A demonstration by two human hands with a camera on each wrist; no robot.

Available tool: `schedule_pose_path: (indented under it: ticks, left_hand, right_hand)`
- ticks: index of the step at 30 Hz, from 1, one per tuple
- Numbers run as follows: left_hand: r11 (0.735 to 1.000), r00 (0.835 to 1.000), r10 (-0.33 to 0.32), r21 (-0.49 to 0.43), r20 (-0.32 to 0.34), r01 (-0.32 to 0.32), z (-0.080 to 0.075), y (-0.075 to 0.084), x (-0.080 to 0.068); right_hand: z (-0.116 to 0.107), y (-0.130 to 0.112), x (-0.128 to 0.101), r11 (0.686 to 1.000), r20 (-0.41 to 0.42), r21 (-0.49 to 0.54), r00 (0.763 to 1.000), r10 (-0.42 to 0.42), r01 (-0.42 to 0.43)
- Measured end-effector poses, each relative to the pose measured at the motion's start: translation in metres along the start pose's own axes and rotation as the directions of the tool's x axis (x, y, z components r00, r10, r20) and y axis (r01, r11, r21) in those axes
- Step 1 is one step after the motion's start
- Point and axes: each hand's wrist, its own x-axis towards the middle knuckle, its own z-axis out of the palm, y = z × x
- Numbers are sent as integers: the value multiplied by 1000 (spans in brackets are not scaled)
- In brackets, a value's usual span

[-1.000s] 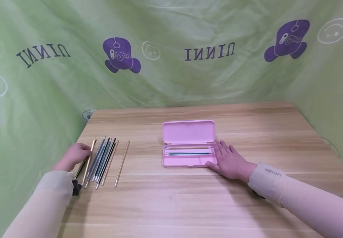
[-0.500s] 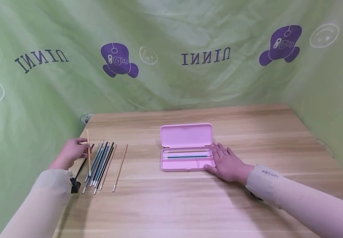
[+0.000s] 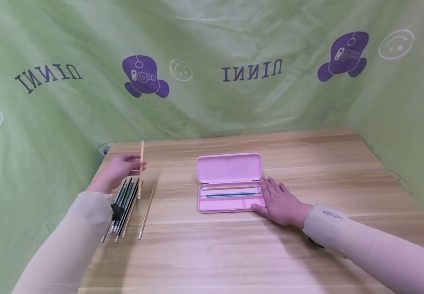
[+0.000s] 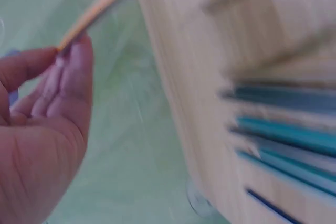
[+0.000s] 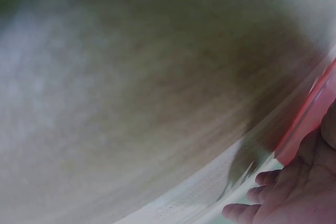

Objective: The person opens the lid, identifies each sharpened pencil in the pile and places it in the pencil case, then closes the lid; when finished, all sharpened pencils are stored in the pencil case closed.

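Left hand point(image 3: 121, 167): pinching a yellow pencil point(image 3: 141, 173), now swinging right from the pile point(image 3: 125, 204)
Pink case point(image 3: 229, 168): sitting open, holding two pencils point(image 3: 230, 194), yellow getting nearer
Right hand point(image 3: 283, 203): resting on its right end

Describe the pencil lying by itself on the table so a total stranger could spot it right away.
On the wooden table, find the open pink pencil case. Look left toward the bunch of pencils: in the gap between bunch and case lies a slim tan pencil. Unlike its bunched neighbours, it lies alone, touching no other pencil.
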Motion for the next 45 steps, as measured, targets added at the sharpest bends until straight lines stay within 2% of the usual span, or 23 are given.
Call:
schedule_pose_path:
  ticks: [4,7,11,13,17,23,28,31,36,42,45]
  left_hand:
    - [994,994,58,-96,92,-49,28,22,14]
    - [987,983,103,-134,151,-83,47,37,23]
    - [982,965,151,-141,216,-122,69,52,33]
    - [983,957,153,-138,247,-122,80,57,37]
    - [986,934,155,-108,322,-126,102,62,42]
    - [979,894,186,2,407,-205,140,66,48]
    - [966,871,187,75,455,-247,169,69,51]
    - [949,855,178,144,486,-279,183,71,54]
    - [897,817,145,276,558,-347,199,76,56]
    - [855,789,156,319,594,-409,217,75,57]
    - [814,769,168,353,617,-461,225,72,57]
  right_hand:
    - [-4,-3,0,1000,23,11,1000,6,-6]
    - [-7,-6,-1,1000,21,19,1000,5,-5]
    - [-8,-6,-2,1000,14,11,1000,2,-2]
    - [-7,-6,-2,1000,12,12,1000,0,0]
    - [-7,-7,-3,1000,18,23,1000,1,-2]
    - [-8,-8,-3,1000,20,28,1000,9,-10]
    - [-10,-9,-3,999,21,31,1000,13,-13]
    - [-10,-9,-3,999,21,29,1000,15,-16]
    - [-5,-6,-4,999,8,35,1000,9,-9]
    - [-2,-4,-3,999,14,30,1000,11,-11]
    - [-3,-4,-3,1000,15,25,1000,12,-13]
